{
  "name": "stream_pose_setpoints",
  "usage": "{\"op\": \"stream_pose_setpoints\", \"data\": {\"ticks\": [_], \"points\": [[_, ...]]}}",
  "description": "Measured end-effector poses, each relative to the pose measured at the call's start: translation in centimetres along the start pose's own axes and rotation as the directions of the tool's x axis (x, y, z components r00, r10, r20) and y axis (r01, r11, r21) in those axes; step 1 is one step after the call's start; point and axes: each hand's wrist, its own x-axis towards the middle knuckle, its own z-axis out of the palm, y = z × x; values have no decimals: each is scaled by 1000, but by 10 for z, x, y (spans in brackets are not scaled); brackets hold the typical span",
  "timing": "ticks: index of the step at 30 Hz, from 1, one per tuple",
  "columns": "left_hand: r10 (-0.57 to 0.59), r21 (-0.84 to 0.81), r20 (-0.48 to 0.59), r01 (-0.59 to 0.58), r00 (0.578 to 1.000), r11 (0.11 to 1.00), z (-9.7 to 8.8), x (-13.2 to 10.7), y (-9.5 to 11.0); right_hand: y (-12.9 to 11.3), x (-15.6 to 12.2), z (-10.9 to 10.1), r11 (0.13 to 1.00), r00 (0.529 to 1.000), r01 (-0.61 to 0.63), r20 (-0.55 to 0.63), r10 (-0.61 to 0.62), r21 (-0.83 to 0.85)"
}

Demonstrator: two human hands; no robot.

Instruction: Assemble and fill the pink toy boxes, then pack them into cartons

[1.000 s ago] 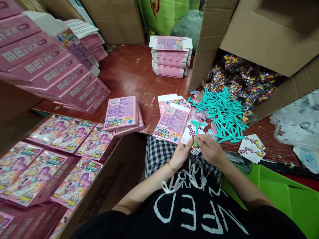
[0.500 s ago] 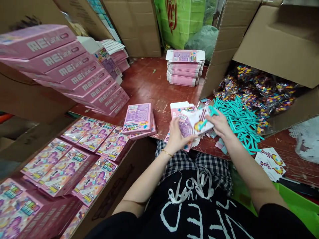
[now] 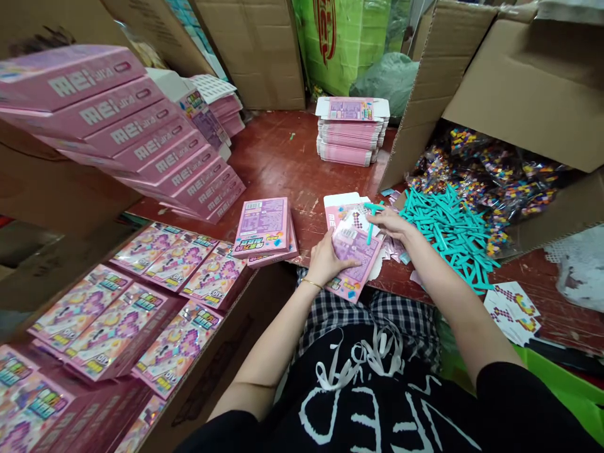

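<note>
My left hand [image 3: 326, 261] grips a pink and purple cardboard box [image 3: 361, 261], thumb across its printed face. At the box's upper end a white card [image 3: 355, 219] with a pixel pattern sticks up from what looks like the open top. My right hand [image 3: 395, 221] is closed on teal plastic sticks [image 3: 370, 233] held over that end, against the card. Another pink box [image 3: 331, 211] with a white flap lies behind, partly covered. Right of my right hand spreads a heap of teal sticks [image 3: 446, 229].
Two finished-looking boxes [image 3: 262, 223] are stacked to the left. Flattened boxes [image 3: 352, 135] are piled at the back. A carton [image 3: 509, 82] spills bags of colourful bricks [image 3: 495, 163]. Patterned cards [image 3: 512, 308] lie right. Shiny boxes [image 3: 160, 340] fill a carton at lower left; more boxes [image 3: 155, 138] lean above.
My right hand has moved left and brought the card and teal sticks to the top end of the box. The box in my left hand now shows more of its printed face.
</note>
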Motion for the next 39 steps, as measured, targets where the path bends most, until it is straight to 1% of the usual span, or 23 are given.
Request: {"op": "stream_pose_setpoints", "data": {"ticks": [2, 4, 5, 6, 8, 10, 11, 13, 16, 18, 21, 22, 25, 26, 28, 30, 31, 33, 35, 36, 37, 38, 39], "points": [[-33, -199, 100, 52, 994, 979, -8, -8, 11, -11, -21, 7, 998, 995, 67, 73, -66, -7], [-32, -352, 213, 108, 976, 930, -14, -23, 21, -24, -46, 13, 982, 979, 166, 135, -153, -94], [-28, -394, 238, 123, 971, 911, -16, -32, 26, -31, -59, 14, 960, 968, 231, 137, -211, -155], [-25, -414, 233, 123, 972, 902, -17, -43, 29, -38, -72, 14, 929, 953, 299, 115, -280, -217], [-20, -413, 153, 82, 988, 907, -18, -64, 31, -50, -98, 13, 845, 896, 426, 26, -442, -324], [-5, -354, 60, 26, 998, 935, -17, -83, 31, -58, -122, 15, 751, 805, 522, -60, -591, -404], [6, -311, 38, 7, 999, 950, -17, -91, 30, -59, -133, 19, 709, 758, 554, -88, -646, -436], [17, -245, 31, -9, 999, 969, -17, -102, 30, -54, -153, 31, 651, 685, 594, -126, -717, -473], [-1, -268, 27, 8, 1000, 963, -18, -110, 37, -33, -172, 53, 637, 644, 606, -177, -744, -476], [-40, -360, 40, 52, 998, 931, -19, -109, 42, -18, -176, 59, 602, 654, 595, -116, -748, -532], [-106, -483, 141, 162, 984, 861, -18, -106, 48, -11, -177, 53, 488, 693, 586, 89, -716, -647], [-117, -494, 171, 188, 978, 849, -17, -104, 49, -12, -176, 50, 450, 687, 586, 119, -717, -673], [-113, -480, 213, 204, 971, 853, -13, -103, 47, -22, -172, 49, 335, 632, 595, 167, -757, -730], [-107, -470, 222, 203, 969, 859, -12, -103, 45, -24, -170, 51, 297, 626, 605, 211, -751, -738], [-106, -453, 235, 205, 966, 868, -10, -103, 42, -25, -165, 56, 260, 642, 622, 292, -709, -738], [-119, -447, 232, 214, 965, 869, -10, -104, 38, -20, -160, 60, 286, 675, 637, 340, -655, -716], [-123, -443, 224, 213, 967, 871, -10, -104, 35, -17, -157, 60, 318, 704, 641, 370, -606, -698], [-122, -435, 205, 202, 971, 878, -9, -102, 30, -11, -154, 58, 391, 770, 624, 450, -452, -676], [-121, -427, 200, 198, 972, 882, -7, -100, 23, -7, -153, 52, 434, 813, 583, 495, -307, -687], [-131, -430, 192, 203, 973, 880, -6, -99, 20, -5, -152, 48, 438, 821, 570, 488, -296, -695], [-146, -435, 174, 209, 974, 876, -4, -98, 17, -2, -152, 44, 436, 827, 561, 455, -330, -704], [-161, -444, 141, 207, 977, 872, -2, -97, 14, 3, -152, 40, 438, 830, 547, 391, -399, -713], [-169, -456, 93, 193, 981, 869, 0, -96, 11, 10, -152, 36, 457, 826, 520, 290, -483, -722]]}}
